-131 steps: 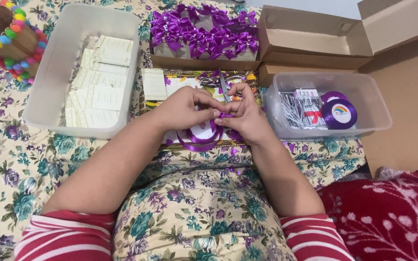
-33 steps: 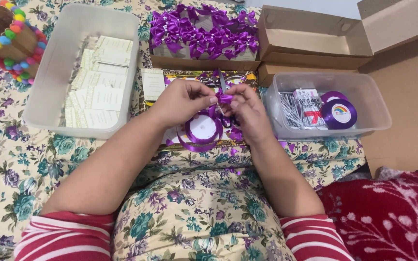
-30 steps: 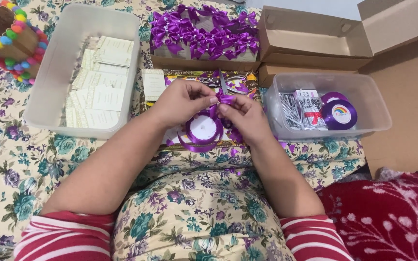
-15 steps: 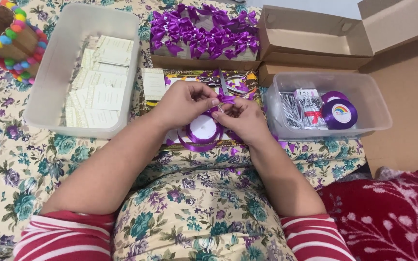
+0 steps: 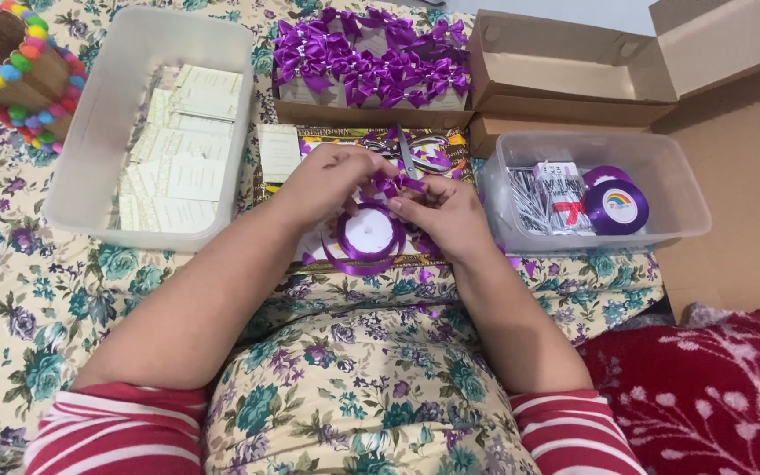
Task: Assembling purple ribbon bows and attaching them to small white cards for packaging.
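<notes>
My left hand (image 5: 332,180) and my right hand (image 5: 446,215) meet over a patterned tray, both pinching a short piece of purple ribbon (image 5: 390,185) folded into loops between the fingertips. Just below the hands lies a purple ribbon spool (image 5: 367,237) with a white centre and a loose tail curling around it. Scissors (image 5: 409,158) lie just behind my hands, their handles hidden. A cardboard box (image 5: 371,113) beyond them holds several small boxes topped with purple bows (image 5: 371,62).
A clear tub (image 5: 103,132) at left holds several cream cards. At right a clear tub (image 5: 679,189) holds wire ties, a card and two purple ribbon rolls (image 5: 617,204). An open cardboard box (image 5: 573,79) sits behind it. A pom-pom basket (image 5: 15,75) is far left.
Both hands have stayed in place over the spool while the fingers kept working the ribbon piece; the spool has shifted slightly and its loose tail has moved.
</notes>
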